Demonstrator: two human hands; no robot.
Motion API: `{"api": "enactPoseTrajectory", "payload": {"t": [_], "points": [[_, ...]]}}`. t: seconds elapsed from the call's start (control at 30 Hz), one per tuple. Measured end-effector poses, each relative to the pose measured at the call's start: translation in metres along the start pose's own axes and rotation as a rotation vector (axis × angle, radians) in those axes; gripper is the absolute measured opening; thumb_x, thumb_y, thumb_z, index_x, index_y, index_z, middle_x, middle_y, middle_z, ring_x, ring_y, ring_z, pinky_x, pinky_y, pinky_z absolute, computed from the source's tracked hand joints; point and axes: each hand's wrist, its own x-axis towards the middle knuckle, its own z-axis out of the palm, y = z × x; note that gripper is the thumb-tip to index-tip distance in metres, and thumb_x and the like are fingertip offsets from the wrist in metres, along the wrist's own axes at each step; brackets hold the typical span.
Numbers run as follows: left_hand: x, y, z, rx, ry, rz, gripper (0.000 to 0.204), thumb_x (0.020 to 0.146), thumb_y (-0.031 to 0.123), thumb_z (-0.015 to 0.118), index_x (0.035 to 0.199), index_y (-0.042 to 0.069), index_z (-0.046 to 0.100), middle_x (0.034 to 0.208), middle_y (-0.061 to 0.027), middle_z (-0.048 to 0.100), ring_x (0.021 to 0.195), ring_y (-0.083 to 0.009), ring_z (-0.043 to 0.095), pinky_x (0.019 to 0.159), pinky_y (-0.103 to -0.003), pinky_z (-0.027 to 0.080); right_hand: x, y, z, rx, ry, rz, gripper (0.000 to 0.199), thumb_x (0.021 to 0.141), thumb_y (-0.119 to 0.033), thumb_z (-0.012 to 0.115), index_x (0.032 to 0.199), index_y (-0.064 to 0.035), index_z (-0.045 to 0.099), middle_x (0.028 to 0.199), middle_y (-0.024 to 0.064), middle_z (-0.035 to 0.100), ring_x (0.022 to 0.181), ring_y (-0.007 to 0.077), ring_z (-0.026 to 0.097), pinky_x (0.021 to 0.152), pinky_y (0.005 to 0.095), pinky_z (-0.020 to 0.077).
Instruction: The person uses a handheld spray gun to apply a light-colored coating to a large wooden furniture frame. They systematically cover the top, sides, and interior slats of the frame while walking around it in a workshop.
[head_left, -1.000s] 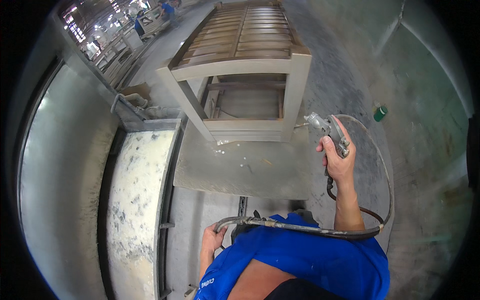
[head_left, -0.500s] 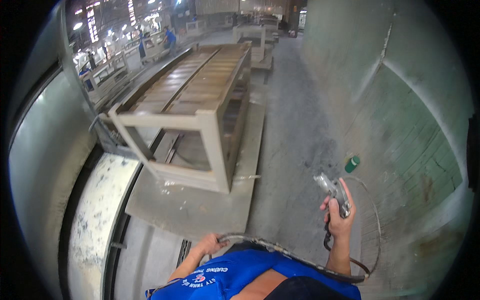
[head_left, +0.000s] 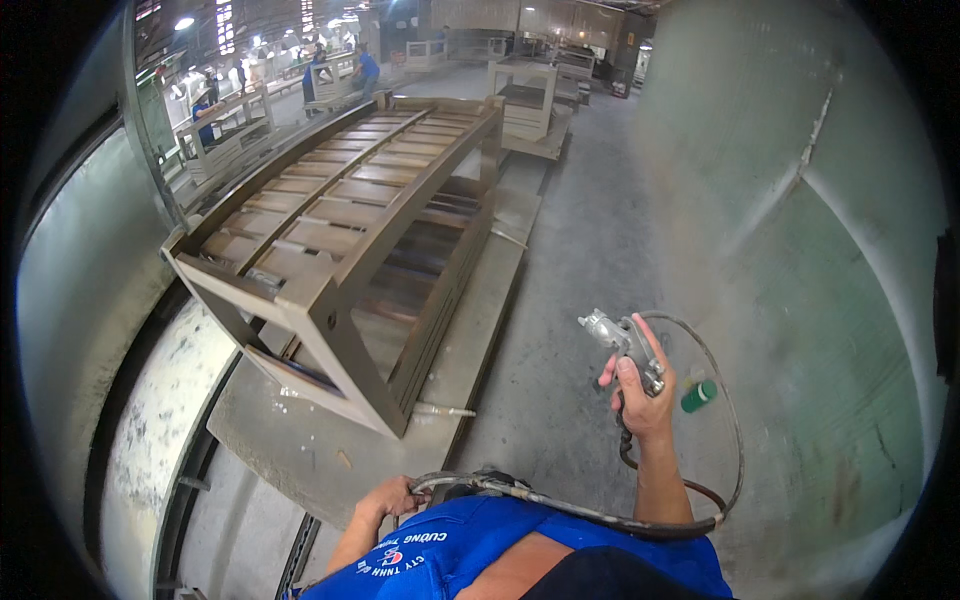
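Note:
My right hand [head_left: 640, 395] grips a metal spray gun [head_left: 622, 340], held up over the concrete floor with its nozzle toward the left. A dark hose [head_left: 560, 505] loops from the gun down across my blue shirt. My left hand [head_left: 385, 500] is closed on that hose near my waist. A long brown wooden slatted frame [head_left: 340, 225] stands on a flat grey pallet board [head_left: 320, 445] ahead and to the left of both hands.
A green can [head_left: 698, 396] lies on the floor just right of the spray gun. A tall grey wall [head_left: 830, 250] rises on the right. A paint-spattered rail [head_left: 150, 440] runs along the left. More wooden frames [head_left: 525, 100] and people in blue stand far back.
The view has swung up and right, so the wooden frame now shows lengthwise at the left. My right hand still holds the spray gun, now away from the frame; my left hand keeps the hose.

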Motion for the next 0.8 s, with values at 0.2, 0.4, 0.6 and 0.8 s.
{"api": "enactPoseTrajectory", "payload": {"t": [0.2,0.4,0.6,0.8], "points": [[0.113,0.069,-0.085,-0.076,0.167,-0.154,0.035,0.084,0.038,0.072,0.107,0.012,0.078,0.097,-0.0226,0.075,0.094,-0.0391,0.073,0.085,-0.047,0.056,0.241,0.057,0.029,-0.008,-0.112,-0.086,0.060,0.097,-0.015,0.060,0.152,0.0043,0.044,0.078,0.0017,0.067,0.058,0.0032,0.056,0.051,0.0181,0.0439],[0.142,0.143,-0.126,-0.379,0.287,-0.411,0.030,0.090,0.034,0.068,0.099,0.007,0.078,0.092,-0.0205,0.072,0.087,-0.0357,0.070,0.078,-0.046,0.056,0.499,0.109,0.069,-0.010,-0.286,-0.123,0.055,0.099,-0.016,0.060,0.153,-0.0093,0.049,0.073,-0.0012,0.064,0.054,0.0051,0.055,0.045,0.0223,0.0445],[0.243,0.273,-0.127,-0.580,0.417,-0.529,0.034,0.101,0.032,0.060,0.099,0.001,0.074,0.086,-0.0133,0.069,0.074,-0.0242,0.064,0.065,-0.042,0.054,0.808,0.219,0.151,-0.282,-0.324,-0.290,0.055,0.096,-0.032,0.066,0.149,-0.0224,0.055,0.115,0.0128,0.073,0.096,0.0242,0.070,0.088,0.0367,0.0559],[0.402,0.454,-0.177,-0.703,0.565,-0.797,0.030,0.094,0.031,0.066,0.099,0.002,0.076,0.087,-0.0188,0.070,0.082,-0.0310,0.068,0.072,-0.044,0.055,1.088,0.332,0.218,-0.545,-0.361,-0.463,0.055,0.093,-0.036,0.066,0.147,-0.0239,0.057,0.124,0.0139,0.069,0.109,0.0311,0.065,0.096,0.0409,0.0514]]}}
